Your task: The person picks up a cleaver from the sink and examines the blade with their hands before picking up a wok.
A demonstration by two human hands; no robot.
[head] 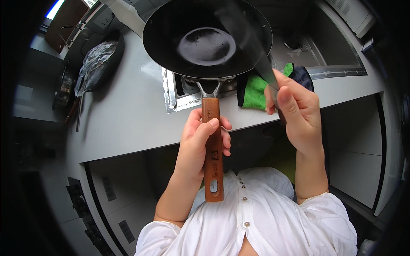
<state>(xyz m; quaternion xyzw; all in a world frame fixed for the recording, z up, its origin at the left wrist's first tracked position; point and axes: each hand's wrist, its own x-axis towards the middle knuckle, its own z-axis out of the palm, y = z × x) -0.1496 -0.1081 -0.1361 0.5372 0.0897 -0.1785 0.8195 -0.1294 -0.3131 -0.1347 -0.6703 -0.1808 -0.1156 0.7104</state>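
My left hand (200, 140) is wrapped around the brown wooden handle (212, 179) of a black wok (160, 51), with the thumb on top. The wok is held above a metal-rimmed recess in the counter, and its round bottom looks shiny. A flat metal utensil (267, 68), blurred along its far part, is gripped in my right hand (298, 112). Its far end reaches over the wok's right side; whether it touches the wok I cannot tell. Part of its dark brown handle shows below my fingers. Behind that hand lies a green and black cloth (253, 92).
A pale counter (128, 121) runs across in front of me. On its left stand a dark pan (112, 60) topped with crumpled clear plastic and a metal pot (64, 88). At the right is a metal sink (307, 54). A brown board (65, 24) leans at the back left.
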